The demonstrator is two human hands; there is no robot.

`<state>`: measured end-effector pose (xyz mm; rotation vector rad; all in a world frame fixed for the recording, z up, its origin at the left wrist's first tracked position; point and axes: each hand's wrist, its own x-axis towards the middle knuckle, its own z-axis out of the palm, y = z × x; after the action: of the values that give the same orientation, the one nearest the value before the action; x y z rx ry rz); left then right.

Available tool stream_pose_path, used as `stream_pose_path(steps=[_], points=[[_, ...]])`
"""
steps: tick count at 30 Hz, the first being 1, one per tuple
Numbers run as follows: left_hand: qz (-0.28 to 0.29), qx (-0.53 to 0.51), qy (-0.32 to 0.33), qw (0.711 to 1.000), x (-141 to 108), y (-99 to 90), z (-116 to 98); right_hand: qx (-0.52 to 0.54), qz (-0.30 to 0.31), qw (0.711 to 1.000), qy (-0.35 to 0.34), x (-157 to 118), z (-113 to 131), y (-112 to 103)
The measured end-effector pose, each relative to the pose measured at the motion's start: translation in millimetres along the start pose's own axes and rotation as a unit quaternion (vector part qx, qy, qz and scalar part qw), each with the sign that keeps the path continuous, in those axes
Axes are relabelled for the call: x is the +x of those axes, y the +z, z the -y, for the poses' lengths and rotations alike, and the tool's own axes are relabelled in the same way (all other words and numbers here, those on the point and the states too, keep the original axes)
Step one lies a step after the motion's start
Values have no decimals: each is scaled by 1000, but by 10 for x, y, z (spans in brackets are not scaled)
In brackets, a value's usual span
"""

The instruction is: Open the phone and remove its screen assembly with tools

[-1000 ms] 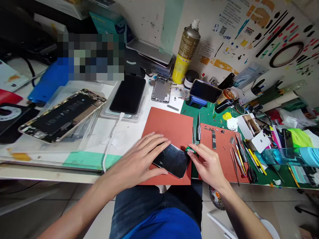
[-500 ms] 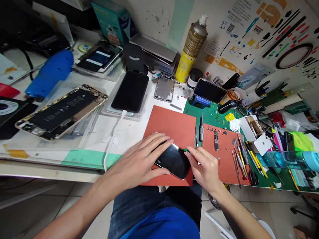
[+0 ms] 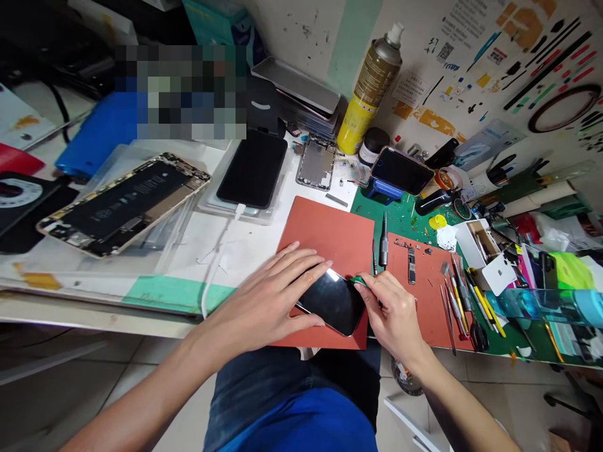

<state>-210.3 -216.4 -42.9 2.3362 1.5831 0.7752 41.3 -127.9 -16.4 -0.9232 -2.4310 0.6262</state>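
A black smartphone (image 3: 335,304) lies screen up on a reddish-brown mat (image 3: 325,229), turned at an angle. Across its left end rests my left hand (image 3: 276,298), thumb along the near edge and fingers over the far side, holding it against the mat. My right hand (image 3: 393,307) pinches a small green pry pick (image 3: 358,280) between thumb and index finger. The pick's tip meets the phone's far edge near the right corner. Whether it sits inside the seam is too small to tell. My right fingers partly cover the pick.
An opened phone (image 3: 125,204) and a charging black phone (image 3: 253,168) lie to the left. Behind stand a spray can (image 3: 370,88) and a propped phone (image 3: 402,169). On the right, a second mat (image 3: 431,292) holds a circuit board (image 3: 411,265) and tweezers, beside a water bottle (image 3: 541,302).
My right hand has shifted slightly right, and more of the green pick shows at the phone's edge. My left hand keeps its hold. The whole view has shifted a little.
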Motion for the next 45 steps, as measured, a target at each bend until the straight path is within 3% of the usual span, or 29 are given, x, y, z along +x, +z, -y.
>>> stream_pose_path(steps=[5, 9, 11, 16, 20, 23, 29, 32, 35, 40, 45], points=[[-1, -2, -1, 1000, 1, -4, -3, 51, 38, 994, 92, 118, -54, -59], [2, -10, -4, 1000, -16, -1, 1, 51, 28, 990, 128, 106, -54, -56], [3, -15, -9, 1000, -24, 1, 4, 34, 2, 994, 105, 57, -36, -23], [-4, -33, -21, 999, -41, 0, -2, -37, -74, 996, -44, -36, 3, 119], [-5, -50, -29, 998, -54, -3, -9, -41, -71, 995, -65, 38, 26, 205], [-12, -60, -35, 998, -60, 1, -7, -23, -57, 997, -44, 137, 46, 214], [-5, -70, -45, 997, -49, 9, 1, 55, 7, 995, 81, 325, 31, 130], [-3, -68, -43, 997, -44, 1, -2, 65, 14, 992, 105, 359, 15, 120], [-8, -40, -40, 998, -77, -15, -16, 34, -19, 997, 68, 305, 30, 151], [-36, 11, -97, 995, -212, -33, -61, -52, -79, 993, -75, 193, 85, 251], [-55, -1, -115, 992, -280, -23, -83, -54, -83, 990, -96, 267, 110, 324]])
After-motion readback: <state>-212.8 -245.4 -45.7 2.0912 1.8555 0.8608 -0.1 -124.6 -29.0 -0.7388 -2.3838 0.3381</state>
